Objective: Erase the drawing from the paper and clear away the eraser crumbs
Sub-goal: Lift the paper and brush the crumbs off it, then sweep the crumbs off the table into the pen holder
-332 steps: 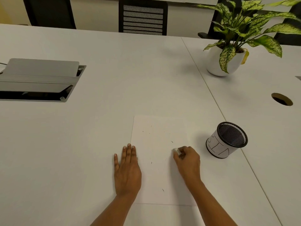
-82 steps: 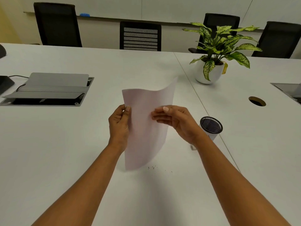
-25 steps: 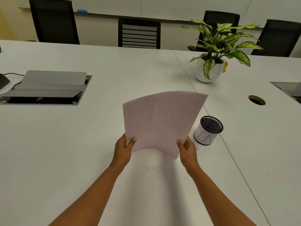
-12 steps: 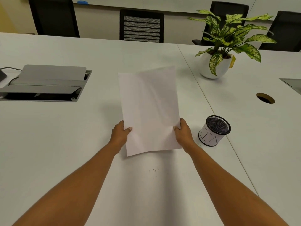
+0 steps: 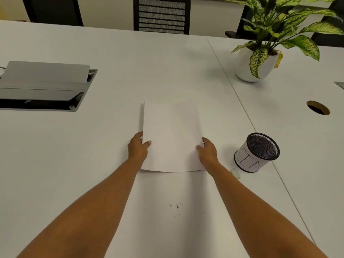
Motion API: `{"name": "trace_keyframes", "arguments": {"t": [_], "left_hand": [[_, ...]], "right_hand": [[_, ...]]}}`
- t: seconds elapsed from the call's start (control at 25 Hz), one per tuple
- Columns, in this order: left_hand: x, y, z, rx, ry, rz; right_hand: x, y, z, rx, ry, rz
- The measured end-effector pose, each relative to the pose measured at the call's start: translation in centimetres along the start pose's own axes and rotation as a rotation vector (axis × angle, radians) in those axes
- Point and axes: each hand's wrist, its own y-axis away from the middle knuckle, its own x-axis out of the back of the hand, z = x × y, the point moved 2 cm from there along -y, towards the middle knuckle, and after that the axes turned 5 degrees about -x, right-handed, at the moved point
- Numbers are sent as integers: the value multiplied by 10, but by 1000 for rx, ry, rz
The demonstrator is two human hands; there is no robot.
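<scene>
**Paper (image 5: 172,138) gripped at both side edges, crumbs lying short of it**

Both forearms reach straight forward from the bottom of the view, roughly parallel, bare to the elbow.

Between the forearms, nearer the body than the hands: eraser crumbs (image 5: 176,206), a small scatter of dark flecks on the white table (image 5: 74,164). They are clear of the sheet and touch neither arm.

Just outside the right wrist: a small white eraser (image 5: 235,173) on the table, partly hidden by the arm.

Left hand (image 5: 138,148): grasps the sheet's left edge, thumb on top, fingers curled beneath. Right hand (image 5: 207,152): mirrors it on the right edge, thumb over, fingers under. The hands are level with each other, the sheet spanning the gap between them.

The sheet runs lengthwise away from the hands and looks blank, with no marks legible. Its near edge bows slightly; cannot tell whether that edge touches the table.

Right of the right hand, apart from it: black mesh cup (image 5: 257,152), upright, white label with dark strokes.

Far left of the left hand: grey cable hatch (image 5: 42,84), lid raised. Far right: round grommet hole (image 5: 318,107).

Beyond the right hand: potted plant (image 5: 260,58) in a white pot. Past the table's far edge, straight ahead: black chair (image 5: 161,14).
</scene>
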Motion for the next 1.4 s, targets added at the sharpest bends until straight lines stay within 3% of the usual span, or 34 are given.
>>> {"name": "trace_keyframes", "arguments": {"t": [0.16, 0.24, 0.44, 0.56, 0.64, 0.76, 0.88, 1.0, 1.08, 1.12, 1.2, 1.28, 1.4], "left_hand": [[-4, -1, -3, 1, 1, 20], [-1, 5, -4, -98, -37, 45], [27, 43, -42, -316, -481, 141], [57, 67, -73, -238, -802, 161], [64, 82, -82, -210, -889, 88], [49, 112, -82, -276, -926, -1], [24, 145, -82, -374, -886, -90], [13, 169, -75, -425, -756, -218], [21, 169, -72, -430, -712, -173], [28, 167, -73, -419, -737, -94], [36, 166, -78, -369, -860, -4], [33, 176, -80, -294, -955, -72], [9, 202, -78, -309, -915, -231]], "right_hand": [[-1, -4, 0, 14, -81, 37], [0, 4, 2, 70, -97, 104], [9, 66, 38, 289, -63, 206], [9, 96, 72, 302, 197, 138], [1, 107, 84, 336, 504, 75], [-18, 126, 86, 403, 687, -13], [-38, 157, 87, 490, 696, -197], [-33, 170, 78, 431, 324, -439], [-11, 161, 75, 357, 71, -308], [0, 153, 78, 333, 95, -191], [14, 144, 91, 292, 385, -53], [7, 149, 102, 361, 654, -21], [-13, 170, 106, 436, 722, -66]]}}
